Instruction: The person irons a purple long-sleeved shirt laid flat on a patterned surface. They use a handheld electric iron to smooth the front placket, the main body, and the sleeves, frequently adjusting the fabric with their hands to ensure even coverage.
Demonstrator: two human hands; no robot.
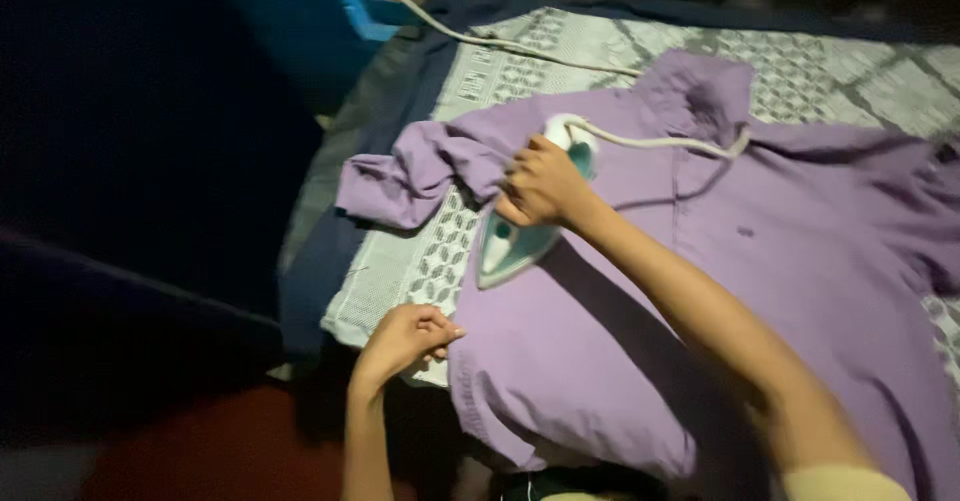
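At centre, the right hand [545, 186] is clenched around the handle of a white and teal iron [520, 236], its soleplate flat on a purple shirt [760, 261]. Left hand [405, 336] pinches the shirt's near edge, drawing it taut. Likely heavy and rigid, the iron is best held by its handle; the limp cloth lies over a patterned cover [425, 266], cord [650, 143] trailing away.

One head view only, worn by the person, looking steeply down and forward, tilted. Close range: shirt [700, 261] on patterned cloth [560, 51] fills the frame, both forearms entering from the bottom edge.
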